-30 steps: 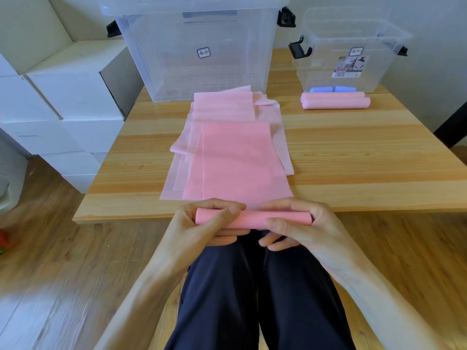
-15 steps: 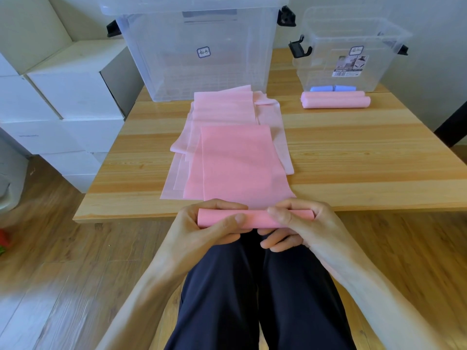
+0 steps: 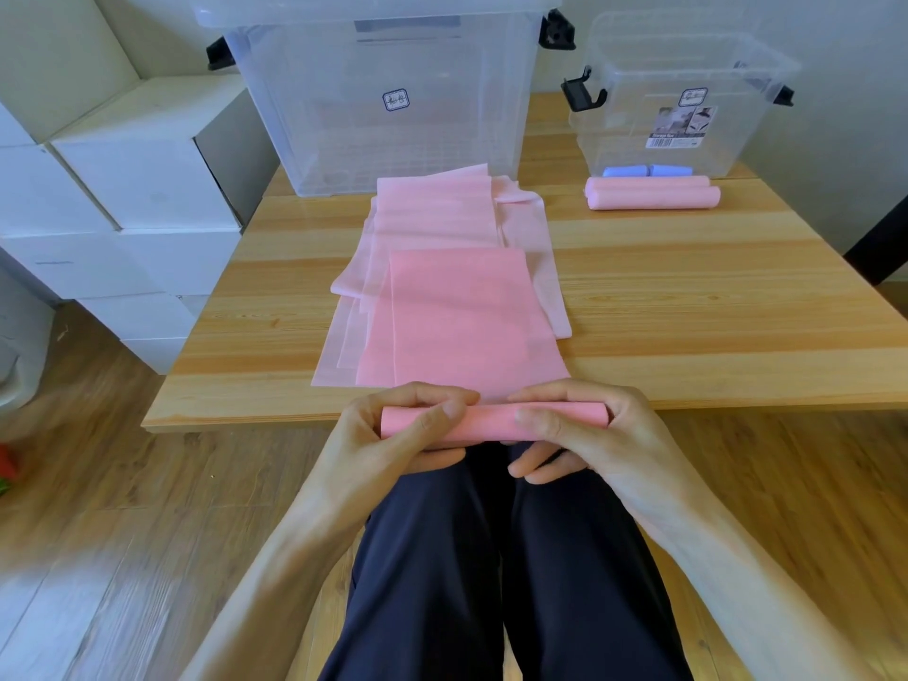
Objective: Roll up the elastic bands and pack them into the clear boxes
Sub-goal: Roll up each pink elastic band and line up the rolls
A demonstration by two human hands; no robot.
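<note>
Fingers of my left hand point(image 3: 388, 435) curl round the left end of the pink roll point(image 3: 491, 421) at the worktop point(image 3: 688, 297) edge, and my right hand point(image 3: 594, 435) pinches its right end. Its unrolled tail lies on flat pink bands point(image 3: 442, 248) before the big clear box point(image 3: 388, 90). Further right, two finished pink rolls point(image 3: 653, 193) lie beside the small clear box point(image 3: 683, 95).

Soft, even daylight fills the scene, bright on the table point(image 3: 688, 287) and the white wall behind. Shadows stay faint. A pale sheen lies on the wooden floor point(image 3: 98, 557) at lower left, where the grain smears. The wide lens bows the table's near edge and stretches the corners.
</note>
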